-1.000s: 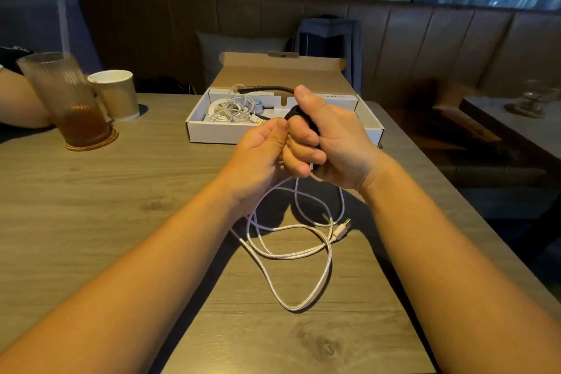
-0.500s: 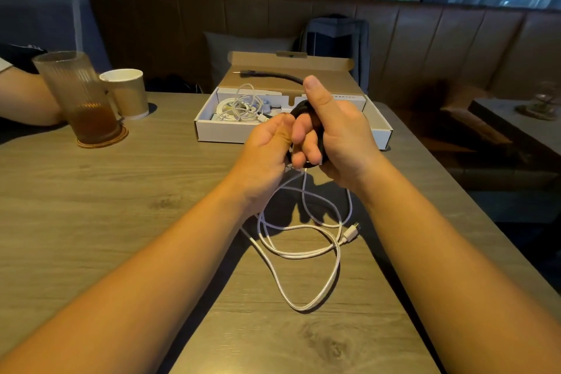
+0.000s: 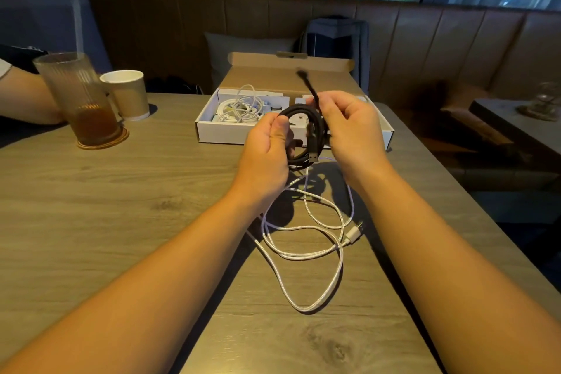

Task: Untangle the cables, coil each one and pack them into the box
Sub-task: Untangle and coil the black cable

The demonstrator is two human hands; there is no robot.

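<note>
Left hand (image 3: 267, 146) has its grip curled round the coiled black cable (image 3: 317, 130), right hand (image 3: 349, 127) grip pinching its loose end, up in front of the open white cardboard box (image 3: 218, 132) at the worktop's (image 3: 121, 206) far edge.

No readable text, label or brand anywhere (box (image 3: 218, 130) and cup (image 3: 127, 94) are plain).

Cable (image 3: 303, 257) on table (image 3: 121, 222) before box (image 3: 221, 132), glass (image 3: 82, 100) at left
</note>
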